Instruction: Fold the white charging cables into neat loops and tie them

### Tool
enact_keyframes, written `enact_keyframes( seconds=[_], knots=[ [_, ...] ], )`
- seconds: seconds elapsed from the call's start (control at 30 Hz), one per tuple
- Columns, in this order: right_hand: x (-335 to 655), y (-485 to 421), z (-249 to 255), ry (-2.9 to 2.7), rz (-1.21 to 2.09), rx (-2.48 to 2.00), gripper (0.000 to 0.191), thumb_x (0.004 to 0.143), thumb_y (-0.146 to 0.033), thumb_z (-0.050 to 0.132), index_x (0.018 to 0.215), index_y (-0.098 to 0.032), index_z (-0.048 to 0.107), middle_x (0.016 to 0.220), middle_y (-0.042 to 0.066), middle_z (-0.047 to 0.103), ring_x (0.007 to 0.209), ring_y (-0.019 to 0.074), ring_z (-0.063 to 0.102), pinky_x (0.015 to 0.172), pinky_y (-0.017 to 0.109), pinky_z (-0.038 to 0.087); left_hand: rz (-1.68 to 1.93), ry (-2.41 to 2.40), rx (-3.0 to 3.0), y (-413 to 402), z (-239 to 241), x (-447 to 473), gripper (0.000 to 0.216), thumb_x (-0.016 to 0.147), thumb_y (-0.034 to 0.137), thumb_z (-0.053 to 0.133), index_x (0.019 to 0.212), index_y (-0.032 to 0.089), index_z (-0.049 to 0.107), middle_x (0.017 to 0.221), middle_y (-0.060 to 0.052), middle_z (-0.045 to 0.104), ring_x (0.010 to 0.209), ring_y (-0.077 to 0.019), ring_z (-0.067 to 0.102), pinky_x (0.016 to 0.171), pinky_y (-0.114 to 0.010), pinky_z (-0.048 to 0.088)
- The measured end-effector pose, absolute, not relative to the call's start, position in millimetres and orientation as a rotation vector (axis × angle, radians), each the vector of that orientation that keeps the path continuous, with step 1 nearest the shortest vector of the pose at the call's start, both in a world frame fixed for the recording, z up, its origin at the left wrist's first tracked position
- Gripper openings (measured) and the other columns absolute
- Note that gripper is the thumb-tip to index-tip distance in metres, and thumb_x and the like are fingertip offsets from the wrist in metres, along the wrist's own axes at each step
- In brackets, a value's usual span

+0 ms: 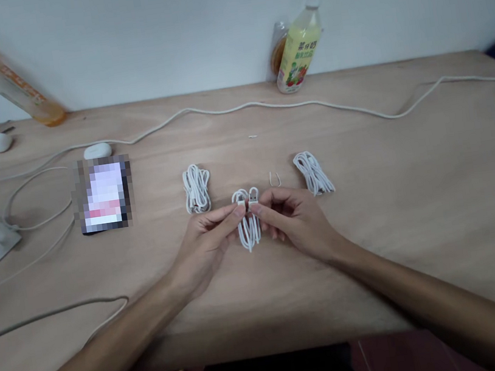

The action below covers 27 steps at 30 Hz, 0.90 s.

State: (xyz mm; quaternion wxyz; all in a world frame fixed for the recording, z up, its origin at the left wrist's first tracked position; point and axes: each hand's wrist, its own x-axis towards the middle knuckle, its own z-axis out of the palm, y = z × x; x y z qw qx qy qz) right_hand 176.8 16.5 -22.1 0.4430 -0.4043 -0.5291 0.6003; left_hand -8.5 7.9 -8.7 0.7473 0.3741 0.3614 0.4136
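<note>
Between my two hands, a white USB cable [249,234] is looped in a loose coil just above or on the wooden table. My left hand [211,233] pinches one connector end between thumb and fingers. With thumb and forefinger, my right hand [296,218] grips the metal-tipped USB plug beside it. The two ends are side by side, plugs pointing away from me. A bundled white cable [197,188] lies beyond my left hand, and another bundled cable [313,172] lies beyond my right. A small bent white tie [275,179] rests near my right fingers.
A phone [104,196] and a white case [98,151] are on the left. A long white cord [254,104] crosses the table. Along the wall stand an orange drink bottle [7,84] and a yellow-labelled bottle [300,46]. More cords [53,311] lie at the front left.
</note>
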Motion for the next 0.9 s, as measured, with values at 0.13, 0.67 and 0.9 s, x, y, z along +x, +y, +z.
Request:
enact_keyframes(
  seconds=[0.13, 0.67, 0.9],
  knots=[
    [175.9, 15.8, -22.1, -1.349, 1.462, -1.016, 0.042, 0.094, -0.056, 0.08, 0.075, -0.023, 0.064, 0.063, -0.005, 0.059, 0.049, 0.0089, 0.047, 0.044, 0.023, 0.037, 0.906, 0.792, 0.817, 8.5, -10.0, -8.7, 0.022, 0.094, 0.039, 0.086, 0.101, 0.02, 0.092, 0.098, -0.009, 0.085, 0.098, -0.0242, 0.076, 0.098, -0.039, 0.057],
    [175.3, 15.6, -21.8, -1.345, 1.469, -0.989, 0.04, 0.094, -0.056, 0.082, 0.078, -0.023, 0.067, 0.064, -0.006, 0.058, 0.049, 0.0087, 0.046, 0.044, 0.024, 0.038, 0.905, 0.787, 0.815, 9.2, -8.4, -8.0, 0.022, 0.093, 0.04, 0.087, 0.099, 0.02, 0.091, 0.097, -0.008, 0.084, 0.097, -0.0233, 0.075, 0.096, -0.037, 0.056],
    [176.4, 15.8, -23.4, -1.357, 1.458, -0.985, 0.037, 0.096, -0.055, 0.08, 0.08, -0.023, 0.068, 0.065, -0.006, 0.059, 0.049, 0.0087, 0.047, 0.045, 0.024, 0.039, 0.894, 0.799, 0.827, 9.1, -7.7, -7.5, 0.024, 0.093, 0.042, 0.086, 0.098, 0.019, 0.091, 0.098, -0.009, 0.084, 0.099, -0.0249, 0.076, 0.098, -0.04, 0.057]
  ],
)
